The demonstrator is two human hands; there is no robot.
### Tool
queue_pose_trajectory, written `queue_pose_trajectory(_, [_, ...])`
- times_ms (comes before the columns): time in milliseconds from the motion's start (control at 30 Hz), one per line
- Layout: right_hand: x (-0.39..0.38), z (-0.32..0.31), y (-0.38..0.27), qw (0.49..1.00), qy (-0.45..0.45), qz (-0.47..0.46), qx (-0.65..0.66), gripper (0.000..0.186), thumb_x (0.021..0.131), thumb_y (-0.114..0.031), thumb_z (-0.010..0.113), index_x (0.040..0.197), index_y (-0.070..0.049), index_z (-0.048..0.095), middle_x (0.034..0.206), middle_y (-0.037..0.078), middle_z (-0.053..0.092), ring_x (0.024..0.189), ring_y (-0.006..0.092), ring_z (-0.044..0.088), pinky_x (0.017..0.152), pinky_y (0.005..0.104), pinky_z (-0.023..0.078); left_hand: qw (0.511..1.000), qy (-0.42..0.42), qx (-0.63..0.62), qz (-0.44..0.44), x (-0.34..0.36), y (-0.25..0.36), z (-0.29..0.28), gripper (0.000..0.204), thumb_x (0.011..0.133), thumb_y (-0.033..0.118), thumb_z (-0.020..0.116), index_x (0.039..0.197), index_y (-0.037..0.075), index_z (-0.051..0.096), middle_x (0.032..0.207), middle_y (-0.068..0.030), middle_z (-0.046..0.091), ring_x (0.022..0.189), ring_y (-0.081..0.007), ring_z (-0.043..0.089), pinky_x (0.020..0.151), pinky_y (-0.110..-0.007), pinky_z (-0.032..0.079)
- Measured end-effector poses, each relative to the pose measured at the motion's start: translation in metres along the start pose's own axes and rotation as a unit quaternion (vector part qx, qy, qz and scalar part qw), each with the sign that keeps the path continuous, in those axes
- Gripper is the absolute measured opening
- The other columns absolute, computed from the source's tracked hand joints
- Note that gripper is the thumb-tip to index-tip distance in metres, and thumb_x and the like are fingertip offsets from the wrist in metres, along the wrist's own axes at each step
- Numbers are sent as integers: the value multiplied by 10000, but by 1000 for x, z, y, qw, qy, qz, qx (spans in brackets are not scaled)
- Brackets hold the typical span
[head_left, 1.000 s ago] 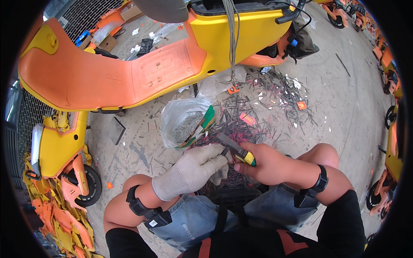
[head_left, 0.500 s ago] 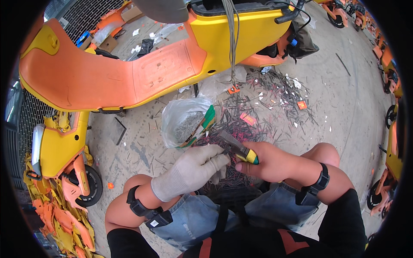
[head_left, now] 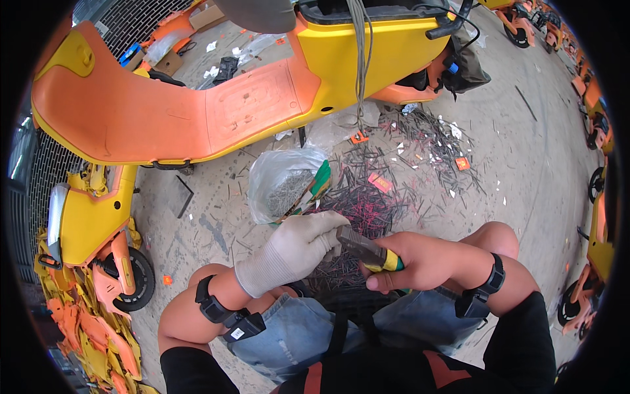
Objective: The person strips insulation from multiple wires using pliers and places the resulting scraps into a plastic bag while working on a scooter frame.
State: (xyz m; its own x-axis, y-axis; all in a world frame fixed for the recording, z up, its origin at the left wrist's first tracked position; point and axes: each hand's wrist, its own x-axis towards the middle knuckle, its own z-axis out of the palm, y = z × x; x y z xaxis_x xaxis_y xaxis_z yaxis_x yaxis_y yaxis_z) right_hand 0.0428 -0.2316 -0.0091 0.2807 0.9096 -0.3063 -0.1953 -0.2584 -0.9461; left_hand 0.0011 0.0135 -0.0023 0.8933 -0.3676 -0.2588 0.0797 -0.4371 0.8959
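Note:
My right hand (head_left: 420,259), bare, is closed round the handles of metal pliers (head_left: 359,245) with yellow and green grips. The pliers' dark head points left and meets the fingertips of my left hand (head_left: 292,246). That hand wears a pale knit glove, and its fingers are pinched together; whatever they hold is hidden. Beneath both hands spreads a heap of thin dark strips (head_left: 357,197) mixed with pink-red bits. Just beyond my left hand sits a clear plastic bag (head_left: 266,174), its mouth showing many thin silvery metal pieces (head_left: 290,192) beside a green-edged wrapper.
A yellow and orange scooter body (head_left: 256,98) stretches across the far side, with grey cables (head_left: 360,59) hanging over it. A black flat piece (head_left: 184,197) lies on the left. Scooter panels (head_left: 98,328) pile up at lower left. More scooters (head_left: 597,243) line the right.
The pliers have come nearer and turned flatter, their head now against the gloved fingertips. My left fingers have risen slightly away from me. My right hand has shifted a little right and nearer.

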Motion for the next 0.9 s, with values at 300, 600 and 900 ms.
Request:
queue_pose_trajectory(300, [8, -9, 20, 977, 149, -12, 152, 227, 978, -135, 656, 1151, -3, 593, 979, 73, 688, 912, 130, 652, 819, 306, 526, 991, 99, 93, 12, -4, 6, 4, 293, 911, 265, 709, 1097, 39, 697, 837, -157, 669, 740, -268, 680, 694, -353, 529])
queue_pose_trajectory(600, [12, -4, 28, 987, 152, -33, 28, 338, 957, -179, 683, 1245, -30, 584, 961, 57, 663, 866, 151, 576, 823, 317, 490, 986, 113, 123, 15, -7, 13, 5, 271, 881, 221, 752, 1040, 8, 703, 847, -120, 688, 726, -199, 663, 690, -325, 525])
queue_pose_trajectory(900, [12, 4, 19, 985, 138, -20, -100, 444, 946, -198, 688, 1315, -12, 525, 1026, 185, 676, 920, 286, 643, 851, 388, 503, 980, 122, 150, -52, -6, 21, 10, 308, 853, 320, 772, 887, 27, 686, 720, -110, 635, 660, -235, 639, 631, -354, 507])
